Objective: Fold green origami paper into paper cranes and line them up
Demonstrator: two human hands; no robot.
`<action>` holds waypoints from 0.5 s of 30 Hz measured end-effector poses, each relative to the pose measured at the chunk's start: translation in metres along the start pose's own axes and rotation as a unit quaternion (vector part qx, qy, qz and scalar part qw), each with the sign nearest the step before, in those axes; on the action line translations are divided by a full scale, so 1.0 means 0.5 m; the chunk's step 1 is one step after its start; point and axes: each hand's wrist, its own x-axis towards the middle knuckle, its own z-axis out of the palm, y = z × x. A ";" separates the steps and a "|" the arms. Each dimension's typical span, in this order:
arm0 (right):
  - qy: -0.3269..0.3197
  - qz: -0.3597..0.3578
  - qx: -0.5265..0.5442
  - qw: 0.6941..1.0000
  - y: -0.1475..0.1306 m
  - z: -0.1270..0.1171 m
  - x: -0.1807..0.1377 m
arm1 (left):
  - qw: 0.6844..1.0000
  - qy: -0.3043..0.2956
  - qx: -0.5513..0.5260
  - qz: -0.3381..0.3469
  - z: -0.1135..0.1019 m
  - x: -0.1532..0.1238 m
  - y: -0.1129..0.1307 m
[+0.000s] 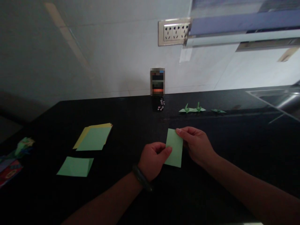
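Note:
A light green sheet of paper (174, 150), a narrow upright rectangle that looks folded, is held between both hands above the dark countertop. My left hand (153, 159), with a dark bangle at the wrist, pinches its left edge with the thumb on top. At the upper right corner, my right hand (197, 143) grips it between thumb and fingers. Beyond the hands stand two green paper cranes (198, 107), and a flatter folded green piece (218, 111) lies to their right.
To the left lie a stack of green and yellow paper (93, 137) and a creased green sheet (75, 166). A phone-like object (157, 82), blurred, leans on the wall with a beaded string (161, 104) before it. Colourful items (11, 172) sit far left; a sink edge (274, 97) is at right.

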 end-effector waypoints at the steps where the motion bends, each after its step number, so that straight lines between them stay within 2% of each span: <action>1: -0.001 0.003 -0.004 1.000 0.001 0.001 0.000 | 1.000 0.005 0.004 -0.009 0.001 0.000 0.000; 5: 0.029 0.006 -0.014 0.999 -0.002 -0.003 0.010 | 0.998 0.007 -0.037 -0.048 0.000 0.004 -0.003; 7: 0.020 0.008 -0.025 0.999 -0.002 -0.006 0.015 | 0.996 0.010 -0.064 -0.066 -0.003 0.007 -0.005; 11: -0.084 0.041 -0.077 0.993 0.001 -0.007 0.010 | 0.990 0.041 -0.121 -0.066 -0.012 0.015 -0.010; 15: -0.164 0.050 -0.199 0.965 0.002 -0.001 -0.009 | 0.985 0.087 -0.146 -0.040 -0.018 0.022 -0.011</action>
